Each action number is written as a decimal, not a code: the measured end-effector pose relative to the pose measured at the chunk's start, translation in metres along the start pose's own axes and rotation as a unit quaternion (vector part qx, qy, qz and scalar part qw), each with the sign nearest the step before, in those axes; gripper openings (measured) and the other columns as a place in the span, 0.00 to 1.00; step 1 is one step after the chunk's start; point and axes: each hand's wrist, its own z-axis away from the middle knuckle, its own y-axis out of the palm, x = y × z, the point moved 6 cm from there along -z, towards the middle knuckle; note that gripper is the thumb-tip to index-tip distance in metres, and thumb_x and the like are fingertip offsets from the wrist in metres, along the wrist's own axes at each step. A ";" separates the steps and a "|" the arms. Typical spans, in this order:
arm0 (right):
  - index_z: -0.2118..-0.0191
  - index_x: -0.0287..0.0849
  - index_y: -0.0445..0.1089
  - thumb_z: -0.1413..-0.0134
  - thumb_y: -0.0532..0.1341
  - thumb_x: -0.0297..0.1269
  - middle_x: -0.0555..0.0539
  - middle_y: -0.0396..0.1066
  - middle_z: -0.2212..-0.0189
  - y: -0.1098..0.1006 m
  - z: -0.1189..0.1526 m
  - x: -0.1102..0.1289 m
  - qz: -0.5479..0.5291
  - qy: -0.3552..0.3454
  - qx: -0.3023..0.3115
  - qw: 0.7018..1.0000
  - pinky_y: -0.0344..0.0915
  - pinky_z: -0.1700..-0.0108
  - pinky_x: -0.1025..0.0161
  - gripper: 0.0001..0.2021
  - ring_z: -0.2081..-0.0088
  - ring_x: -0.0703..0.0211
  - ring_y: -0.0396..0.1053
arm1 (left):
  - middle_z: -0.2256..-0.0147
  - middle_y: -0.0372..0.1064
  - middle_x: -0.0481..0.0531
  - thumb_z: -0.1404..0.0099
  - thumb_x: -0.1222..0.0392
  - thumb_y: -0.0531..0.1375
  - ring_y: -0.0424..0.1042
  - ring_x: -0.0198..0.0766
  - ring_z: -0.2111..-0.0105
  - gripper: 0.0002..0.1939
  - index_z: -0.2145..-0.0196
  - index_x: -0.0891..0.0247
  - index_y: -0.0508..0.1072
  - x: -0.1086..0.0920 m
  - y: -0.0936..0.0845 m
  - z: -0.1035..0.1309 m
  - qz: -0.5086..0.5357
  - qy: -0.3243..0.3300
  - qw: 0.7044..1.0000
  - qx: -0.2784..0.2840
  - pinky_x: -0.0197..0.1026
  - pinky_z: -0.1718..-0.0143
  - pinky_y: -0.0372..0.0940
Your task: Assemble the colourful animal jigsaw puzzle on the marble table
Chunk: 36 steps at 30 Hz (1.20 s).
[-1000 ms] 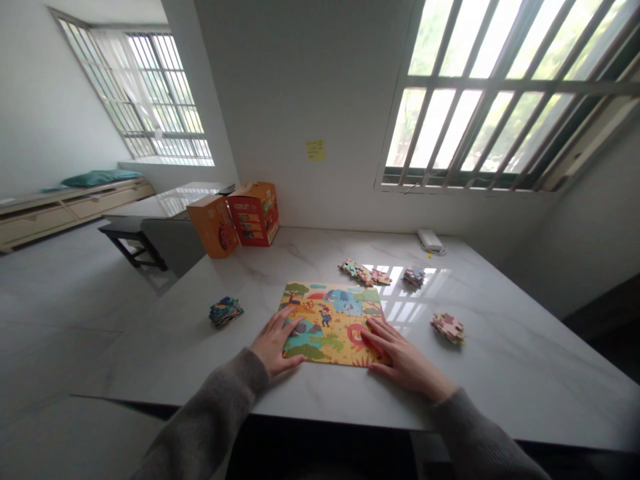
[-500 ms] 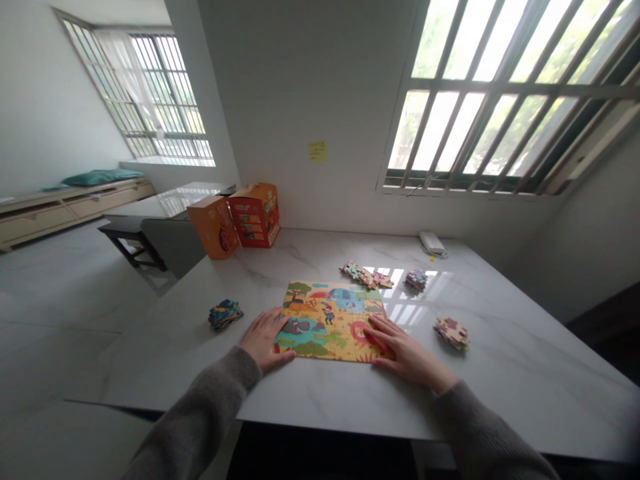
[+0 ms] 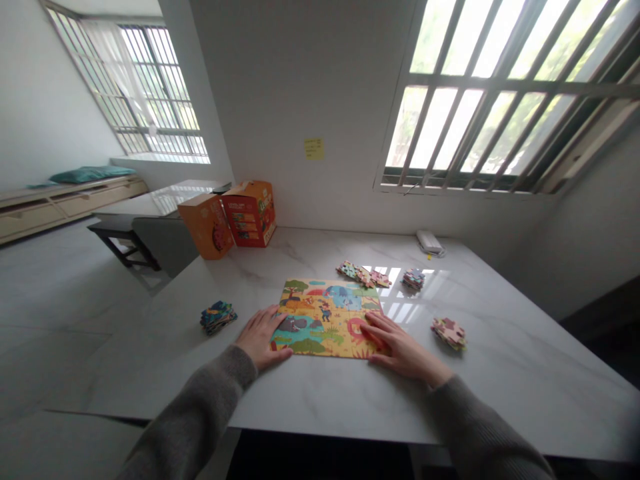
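Note:
A joined jigsaw puzzle (image 3: 325, 320) with an animal scene, including an elephant, a hippo and a lion, lies flat in front of me. My left hand (image 3: 263, 339) rests on its left edge, fingers stretched out and thumb at the near left corner. On the right edge lies my right hand (image 3: 400, 347), its fingers spread over part of the lion and its thumb along the near edge. Both hands touch the puzzle without gripping it. Left of my left hand is a stack of dark blue puzzle pieces (image 3: 219, 317). Pinkish puzzle pieces (image 3: 449, 333) are piled right of my right hand.
Behind the puzzle lie spread loose pieces (image 3: 364, 274) and another small stack (image 3: 413, 279). Two orange boxes (image 3: 206, 225) (image 3: 250, 213) stand at the back left of the marble-patterned table (image 3: 320, 400). A white device (image 3: 430, 243) sits near the wall at the back right.
The camera view has shifted slightly, so most things appear a little further left. Both hands keep their places on the puzzle's sides.

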 end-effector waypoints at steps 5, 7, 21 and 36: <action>0.32 0.52 0.58 0.33 0.52 0.53 0.44 0.50 0.30 -0.011 -0.007 -0.017 -0.018 0.008 -0.083 0.996 0.52 0.32 0.44 0.27 0.30 0.45 0.48 | 0.34 0.53 0.60 0.35 0.40 0.56 0.55 0.53 0.36 0.35 0.35 0.58 0.60 -0.008 -0.017 -0.014 0.032 -0.002 0.999 -0.028 0.54 0.36 0.54; 0.36 0.51 0.63 0.32 0.51 0.50 0.42 0.55 0.33 -0.023 -0.017 -0.034 0.001 0.037 -0.158 0.987 0.56 0.34 0.44 0.24 0.34 0.44 0.54 | 0.37 0.58 0.58 0.34 0.44 0.56 0.58 0.51 0.38 0.32 0.36 0.57 0.60 -0.024 -0.029 -0.034 0.050 0.031 0.997 -0.039 0.53 0.37 0.55; 0.45 0.43 0.69 0.38 0.58 0.53 0.37 0.67 0.52 -0.051 -0.115 -0.096 0.142 0.232 -0.196 0.942 0.63 0.52 0.55 0.23 0.49 0.44 0.64 | 0.46 0.70 0.68 0.33 0.40 0.55 0.70 0.54 0.45 0.36 0.37 0.69 0.60 -0.066 0.005 -0.255 0.107 -0.119 0.976 0.145 0.47 0.46 0.64; 0.56 0.41 0.71 0.37 0.59 0.41 0.40 0.70 0.56 -0.054 -0.155 -0.136 0.107 0.191 -0.245 0.945 0.60 0.53 0.57 0.10 0.54 0.47 0.63 | 0.42 0.67 0.69 0.48 0.37 0.68 0.66 0.58 0.42 0.45 0.40 0.66 0.63 -0.092 0.057 -0.317 0.192 -0.202 0.953 0.117 0.49 0.42 0.60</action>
